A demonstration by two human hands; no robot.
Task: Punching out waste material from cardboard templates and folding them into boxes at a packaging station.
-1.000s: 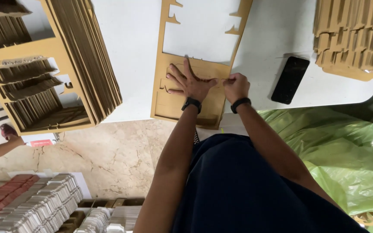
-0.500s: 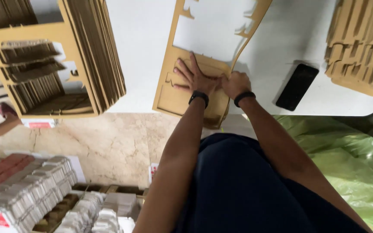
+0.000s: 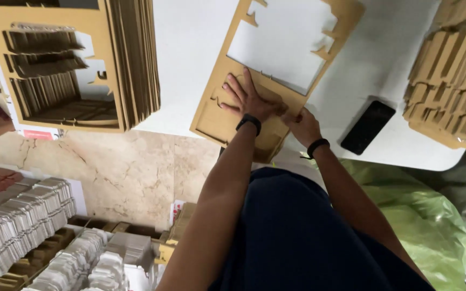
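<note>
I have one view only, worn on the head and aimed steeply down the arms. It sits close above the left hand [image 3: 252,99] and right hand [image 3: 300,125]; beyond the fingers lies the white table [image 3: 190,48], below them the floor.

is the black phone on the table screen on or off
Off: the black phone lies flat on the white table with a dark, unlit screen.

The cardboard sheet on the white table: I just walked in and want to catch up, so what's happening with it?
A person presses the left hand flat on a die-cut cardboard sheet at the white table edge, while the right hand grips its side. Cardboard stacks flank it, and a black phone lies to the right.
</note>
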